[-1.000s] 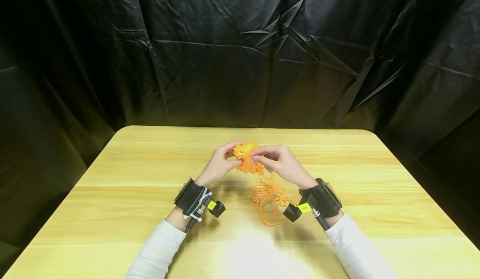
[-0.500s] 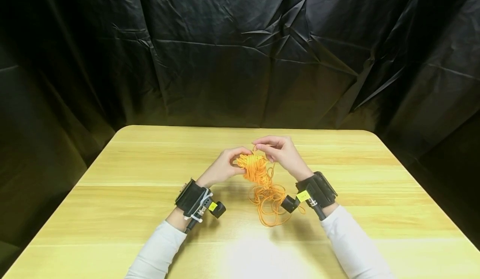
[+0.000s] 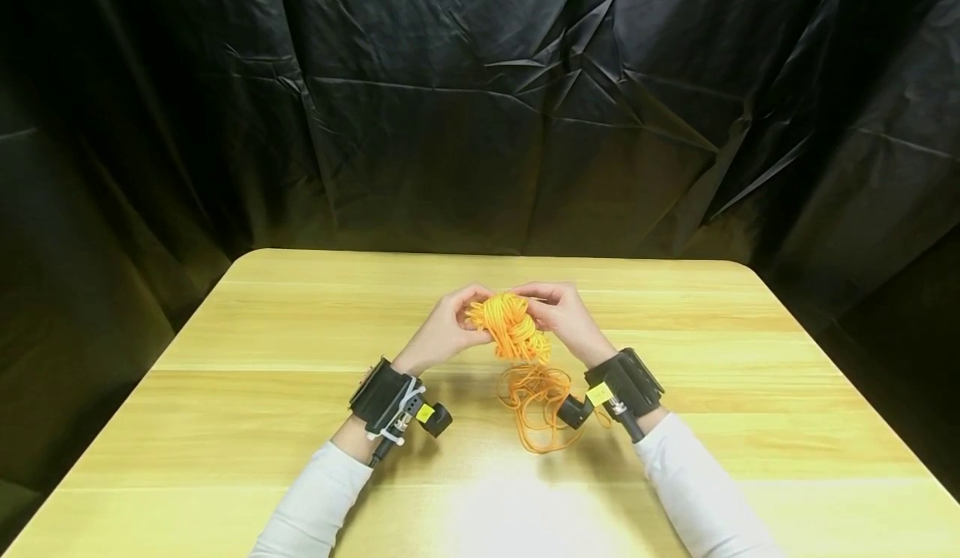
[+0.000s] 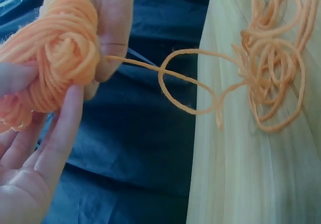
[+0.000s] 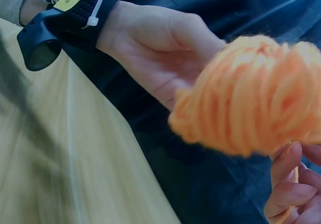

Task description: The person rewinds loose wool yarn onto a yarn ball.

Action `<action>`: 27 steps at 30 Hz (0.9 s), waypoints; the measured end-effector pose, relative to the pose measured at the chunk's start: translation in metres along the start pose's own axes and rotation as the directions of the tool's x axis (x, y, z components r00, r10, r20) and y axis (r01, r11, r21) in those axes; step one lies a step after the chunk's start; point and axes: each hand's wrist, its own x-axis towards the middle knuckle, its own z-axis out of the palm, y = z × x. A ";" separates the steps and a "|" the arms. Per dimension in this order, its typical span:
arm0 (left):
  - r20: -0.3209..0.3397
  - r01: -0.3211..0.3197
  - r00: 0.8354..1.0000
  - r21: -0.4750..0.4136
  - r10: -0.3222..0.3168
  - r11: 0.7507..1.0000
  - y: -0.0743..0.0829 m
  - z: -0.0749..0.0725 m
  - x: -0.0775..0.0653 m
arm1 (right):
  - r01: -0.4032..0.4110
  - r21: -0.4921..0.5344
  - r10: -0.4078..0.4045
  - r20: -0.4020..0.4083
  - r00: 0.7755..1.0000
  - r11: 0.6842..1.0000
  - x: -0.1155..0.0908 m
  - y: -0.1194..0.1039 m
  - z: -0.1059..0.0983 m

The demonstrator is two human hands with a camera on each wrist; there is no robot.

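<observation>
My left hand (image 3: 448, 329) grips a thick bundle of orange yarn (image 3: 510, 325) from its left side, thumb and fingers around it. On the bundle's right, my right hand (image 3: 566, 316) is up close, its fingertips partly hidden behind the yarn in the head view. In the right wrist view a strand runs between the curled fingers of the right hand (image 5: 293, 186). The left wrist view shows a loose strand (image 4: 188, 78) stretching, with a loop in it, from beside the right hand (image 4: 115, 23) to a tangled yarn pile (image 4: 273, 68).
The loose yarn pile (image 3: 536, 396) lies on the wooden table (image 3: 225, 425) below the hands, partly behind the right wrist camera (image 3: 575, 411). A black curtain (image 3: 420, 158) hangs behind the table. Each wrist wears a black strap with a camera.
The right hand first lifted a strand up over the bundle's top, then came back down to its right side. The bundle has turned and shifted slightly right in the left hand.
</observation>
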 end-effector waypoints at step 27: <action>-0.126 0.015 0.992 -0.017 -0.017 1.000 0.001 -0.003 0.001 | -0.111 -0.135 0.120 0.063 0.991 0.985 -0.007 0.012 -0.010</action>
